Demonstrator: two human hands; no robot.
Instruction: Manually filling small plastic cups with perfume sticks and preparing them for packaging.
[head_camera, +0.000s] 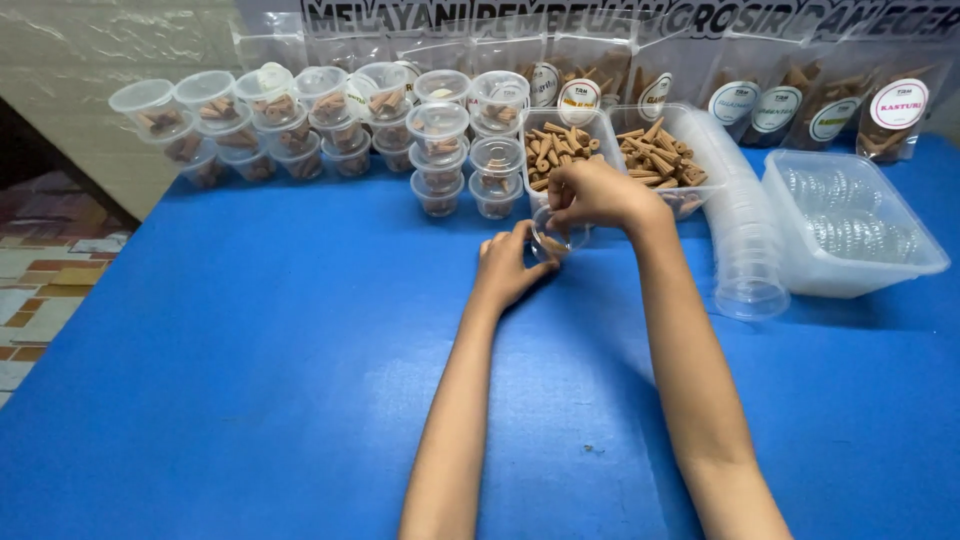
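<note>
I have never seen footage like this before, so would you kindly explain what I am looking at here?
This is one picture from a camera worn on a person's head, looking down at their two bare hands over a blue table. The left hand steadies a small clear plastic cup, and the right hand reaches into it from above. Behind are two clear tubs of brown incense cones, stacks of lidded filled cups, a lying row of nested empty cups, a tray of clear lids, and labelled pouches along the back.
</note>
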